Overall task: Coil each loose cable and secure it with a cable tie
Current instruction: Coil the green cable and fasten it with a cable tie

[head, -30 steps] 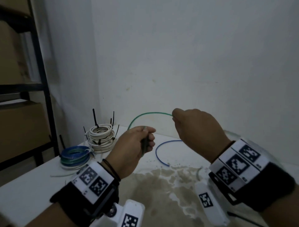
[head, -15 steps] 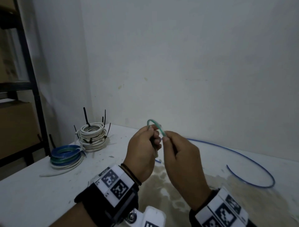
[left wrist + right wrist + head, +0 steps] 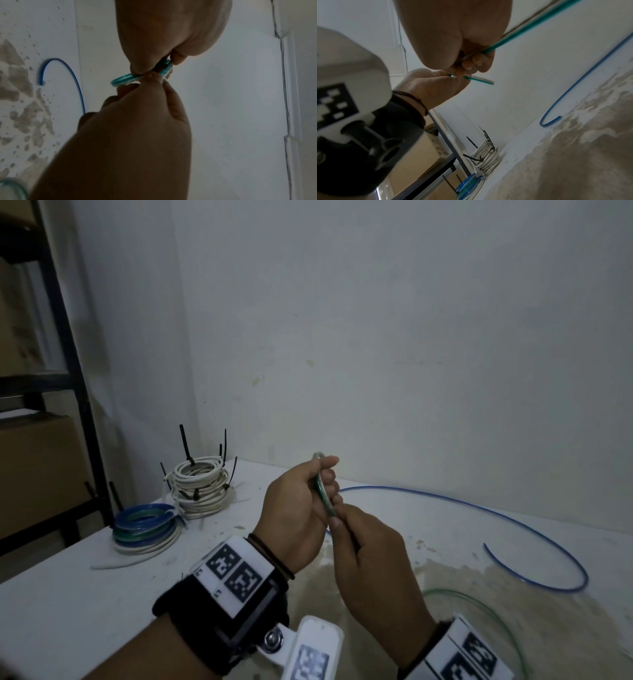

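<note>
My left hand [image 3: 313, 494] grips a small coil of green cable [image 3: 322, 491] above the white table [image 3: 68, 604]; its loops [image 3: 123, 79] show between the fingers in the left wrist view. My right hand [image 3: 346, 529] pinches the same green cable [image 3: 530, 25] just below the coil, touching the left hand. The cable's free end [image 3: 481, 79] sticks out past the left hand. The loose remainder of the green cable [image 3: 479, 604] trails down to the table at lower right. A loose blue cable [image 3: 479, 508] curves across the table behind my hands.
At the back left stand a stack of white coils [image 3: 200, 487] bound with black cable ties [image 3: 186, 446] and a lower stack of blue, green and white coils [image 3: 145, 525]. A dark metal shelf [image 3: 72, 354] with cardboard boxes is at the left. The tabletop has a brown stain [image 3: 479, 594].
My right hand swept the green cable from an outstretched arc into the left hand, then dropped below it. The open loop has become a tight coil in the left hand.
</note>
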A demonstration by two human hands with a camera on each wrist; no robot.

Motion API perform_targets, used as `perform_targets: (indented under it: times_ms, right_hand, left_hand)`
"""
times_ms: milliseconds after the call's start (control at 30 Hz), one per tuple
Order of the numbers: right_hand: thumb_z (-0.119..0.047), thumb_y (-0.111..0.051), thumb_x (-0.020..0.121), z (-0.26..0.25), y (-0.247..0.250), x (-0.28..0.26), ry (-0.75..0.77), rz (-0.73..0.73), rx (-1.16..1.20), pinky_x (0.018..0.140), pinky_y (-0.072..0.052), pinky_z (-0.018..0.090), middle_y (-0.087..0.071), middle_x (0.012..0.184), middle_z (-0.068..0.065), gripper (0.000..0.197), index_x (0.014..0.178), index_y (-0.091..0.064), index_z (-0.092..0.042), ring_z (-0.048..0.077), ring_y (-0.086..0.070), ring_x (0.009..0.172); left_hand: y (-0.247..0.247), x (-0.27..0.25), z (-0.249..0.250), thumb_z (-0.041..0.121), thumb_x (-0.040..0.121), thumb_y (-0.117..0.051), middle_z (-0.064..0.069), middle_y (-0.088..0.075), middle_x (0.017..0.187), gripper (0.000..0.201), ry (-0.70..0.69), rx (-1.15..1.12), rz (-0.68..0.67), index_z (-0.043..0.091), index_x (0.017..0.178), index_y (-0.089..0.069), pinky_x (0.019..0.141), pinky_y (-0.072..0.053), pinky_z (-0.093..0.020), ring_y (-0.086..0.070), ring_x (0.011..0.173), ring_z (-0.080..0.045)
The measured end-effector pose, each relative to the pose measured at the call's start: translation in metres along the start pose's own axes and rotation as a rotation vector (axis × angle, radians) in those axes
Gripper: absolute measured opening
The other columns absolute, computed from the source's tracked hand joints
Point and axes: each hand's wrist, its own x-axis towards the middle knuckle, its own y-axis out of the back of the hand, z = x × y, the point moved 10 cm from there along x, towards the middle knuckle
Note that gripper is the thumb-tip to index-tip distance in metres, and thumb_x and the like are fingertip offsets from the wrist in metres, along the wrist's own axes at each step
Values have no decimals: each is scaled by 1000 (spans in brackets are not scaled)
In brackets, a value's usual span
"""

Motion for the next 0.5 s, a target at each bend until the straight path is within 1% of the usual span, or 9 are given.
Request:
perform_targets:
  times_ms: [67, 133, 200, 300, 400, 500]
  right_hand:
    - [-24, -42, 93, 3, -3, -2, -15, -31, 21, 57, -33, 7, -44, 62, -19, 20, 85, -60, -19, -2, -47, 61]
    - [-23, -41, 94, 7, -4, -3, -26, -60, 22, 56, -32, 9, -42, 59, -17, 20, 79, -53, -22, -1, -46, 60]
    - [-24, -39, 96, 13, -7, -5, -41, -100, 0, 55, -32, 10, -41, 58, -14, 22, 76, -50, -21, 1, -46, 60]
    - [-31, -33, 95, 20, -13, -9, -39, -144, -35, 57, -33, 14, -45, 61, -10, 26, 81, -53, -20, 4, -45, 62]
    - [-32, -32, 94, 21, -16, -12, -29, -161, -36, 59, -33, 22, -53, 68, -5, 31, 88, -58, -17, 9, -47, 64]
    - [-34, -31, 95, 22, -17, -14, -43, -189, -27, 63, -37, 27, -56, 71, -4, 34, 92, -59, -17, 10, -49, 66]
  left_hand:
    - [1, 3, 1, 11, 96, -42, 1, -43, 60, 20, 3, -3, -6, 3, 94, -59, 45, -38, -21, -39, 49, -10]
    - [2, 5, 4, 8, 94, -41, 0, -43, 61, 19, -2, -17, -5, 2, 92, -59, 45, -40, -20, -40, 49, -10]
    - [2, 8, 7, 7, 93, -41, -1, -42, 62, 19, -5, -35, -13, 2, 90, -58, 45, -39, -20, -39, 51, -11]
    - [2, 10, 12, 8, 93, -36, -1, -40, 63, 22, 0, -45, -23, 3, 87, -57, 43, -36, -19, -35, 52, -11]
    - [3, 12, 15, 13, 99, -30, 0, -40, 61, 30, -6, -17, -22, 4, 86, -56, 41, -34, -19, -36, 48, -10]
    - [1, 12, 18, 16, 101, -28, 1, -39, 59, 33, -4, -8, -28, 5, 85, -55, 41, -34, -18, -34, 47, -9]
